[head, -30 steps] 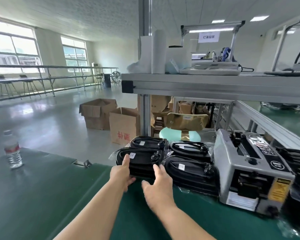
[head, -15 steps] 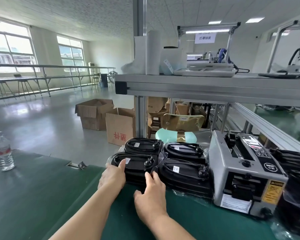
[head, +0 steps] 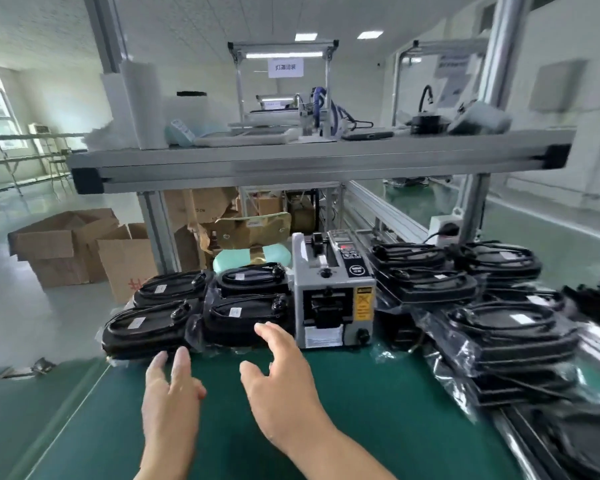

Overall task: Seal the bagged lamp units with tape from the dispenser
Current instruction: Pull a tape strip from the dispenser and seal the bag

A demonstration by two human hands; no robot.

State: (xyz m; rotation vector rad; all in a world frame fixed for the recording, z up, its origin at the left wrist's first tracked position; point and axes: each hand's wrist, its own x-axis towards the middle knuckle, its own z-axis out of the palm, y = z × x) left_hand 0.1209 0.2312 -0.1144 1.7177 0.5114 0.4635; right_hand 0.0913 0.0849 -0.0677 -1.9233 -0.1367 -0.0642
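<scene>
Factory hall; green bench mat (head: 360,427) laid under an aluminium shelf frame (head: 291,164). Head view: black lamp units in clear bags are seen in two groups, the left stacks (head: 243,313) beside the grey tape dispenser (head: 333,299) and a looser right pile (head: 499,327) on its other side. Both hands are held over the mat, fingers spread, nothing gripped. Left hand (head: 172,396) is placed just before the front-left stack; fingertip contact possible, blur prevents certainty. Right hand (head: 284,382) is held near the dispenser's front, apart from it.
</scene>
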